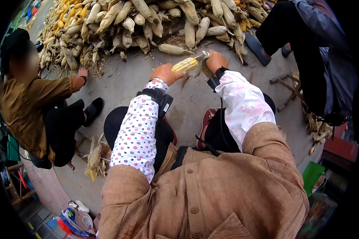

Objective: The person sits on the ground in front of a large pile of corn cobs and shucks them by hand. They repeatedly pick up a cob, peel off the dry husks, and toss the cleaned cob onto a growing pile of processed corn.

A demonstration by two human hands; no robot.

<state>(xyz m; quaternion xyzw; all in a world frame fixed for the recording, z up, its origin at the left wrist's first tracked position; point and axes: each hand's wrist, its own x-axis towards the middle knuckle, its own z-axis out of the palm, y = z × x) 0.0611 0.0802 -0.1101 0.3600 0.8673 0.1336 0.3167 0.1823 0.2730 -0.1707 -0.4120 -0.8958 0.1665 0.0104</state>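
Observation:
A bare yellow-and-white ear of corn [185, 64] lies in the grip of my left hand [165, 74], its tip end pointing toward my other hand. My right hand [216, 61] is closed on dry corn husk [201, 68], which hangs down between the two hands. A pale stub shows at the top of that fist; whether the husk still joins the ear is hard to tell. Just beyond my hands, an unhusked ear [174, 49] rests on the concrete ground at the foot of the pile.
A large heap of corn ears [143, 18], mostly in husks, spreads ahead of me. One person [33, 101] sits at left, reaching toward the heap. Another person [311, 53] is at right, near a wooden stool [290, 86]. Loose husks [97, 158] lie behind on the left.

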